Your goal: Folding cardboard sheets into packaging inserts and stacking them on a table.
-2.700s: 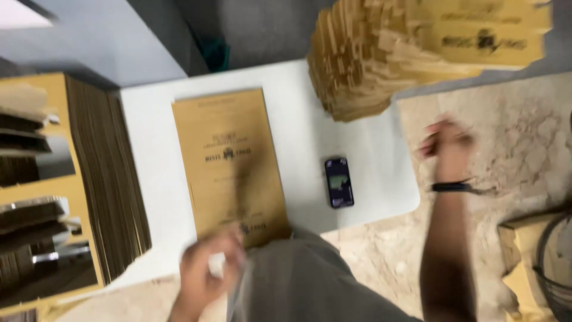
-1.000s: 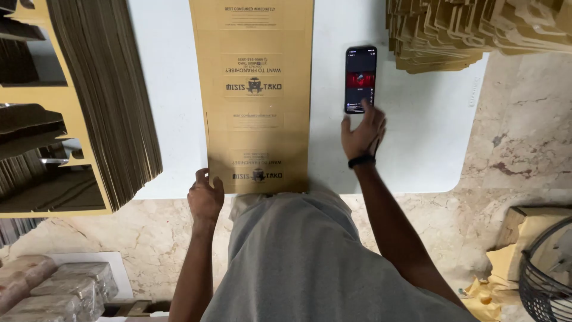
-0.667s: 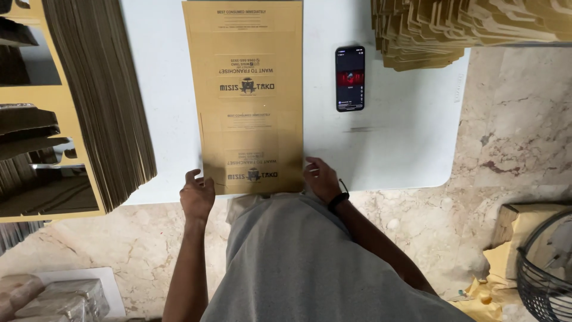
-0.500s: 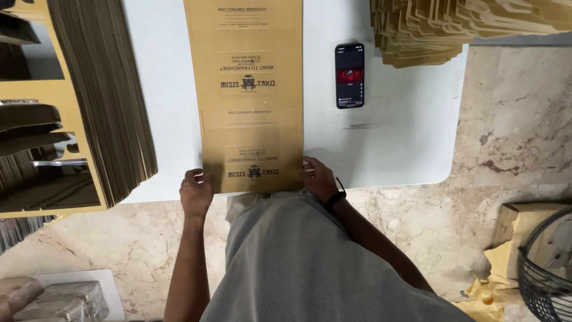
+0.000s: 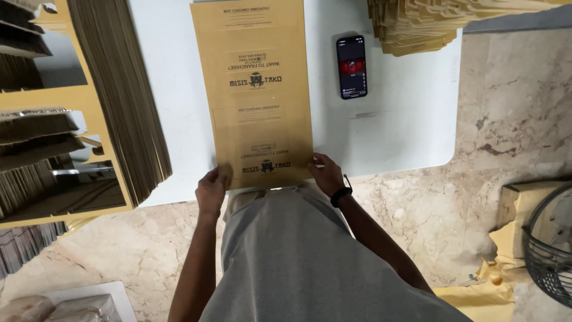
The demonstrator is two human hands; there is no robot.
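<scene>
Hands sit at the near edge of the flat cardboard sheet (image 5: 253, 89): your left hand (image 5: 211, 191) pinches its near-left corner, your right hand (image 5: 326, 174) grips the near-right one. The sheet lies flat along the white desk (image 5: 405, 119), not yet folded. A phone (image 5: 351, 67) rests beside it; folded stacks (image 5: 119, 89) wait left.

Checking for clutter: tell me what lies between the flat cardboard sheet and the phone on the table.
Nothing: in the head view, only bare white table separates the cardboard sheet from the phone.
</scene>
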